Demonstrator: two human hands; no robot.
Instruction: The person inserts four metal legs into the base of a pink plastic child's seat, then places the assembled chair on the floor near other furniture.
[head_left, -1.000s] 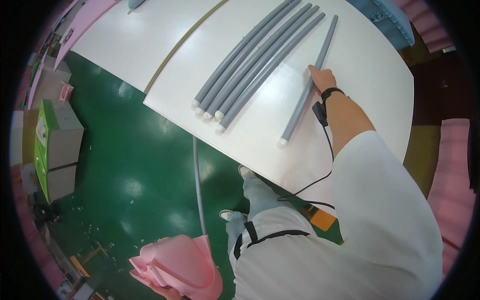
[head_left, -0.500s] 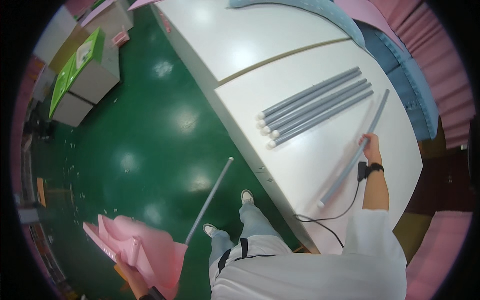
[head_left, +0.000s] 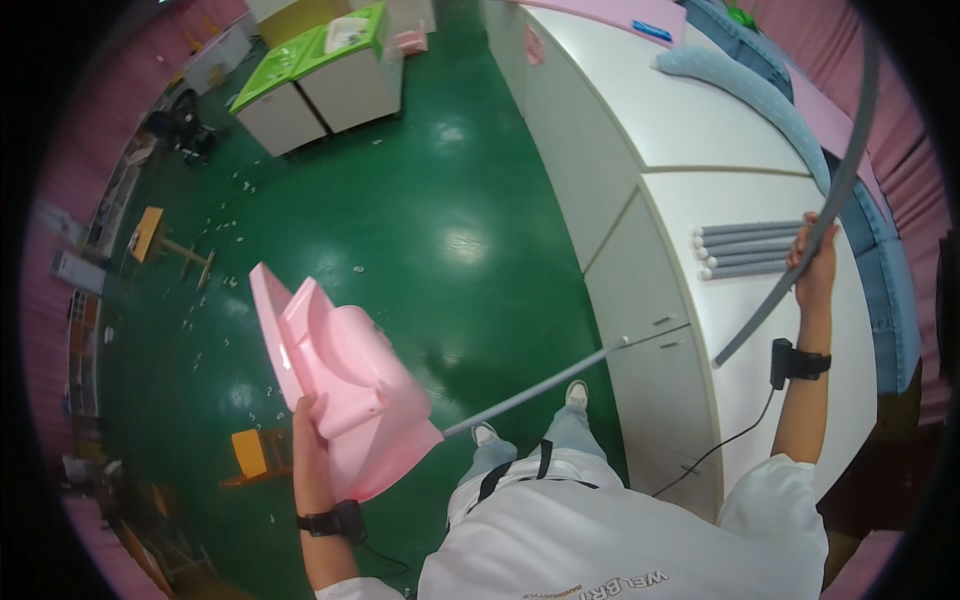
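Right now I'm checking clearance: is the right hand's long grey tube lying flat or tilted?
Tilted: the long grey tube slants up through the right hand, looking thicker toward the picture's top.

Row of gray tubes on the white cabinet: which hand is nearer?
Right. The right hand, gripping a separate gray tube, is at the right end of the row in view; the left hand, holding the pink piece, is well left, over the green floor.

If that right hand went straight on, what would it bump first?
Probably the near end of the light-blue curved cushion, beyond the gray tube the right hand holds; depth is unclear.
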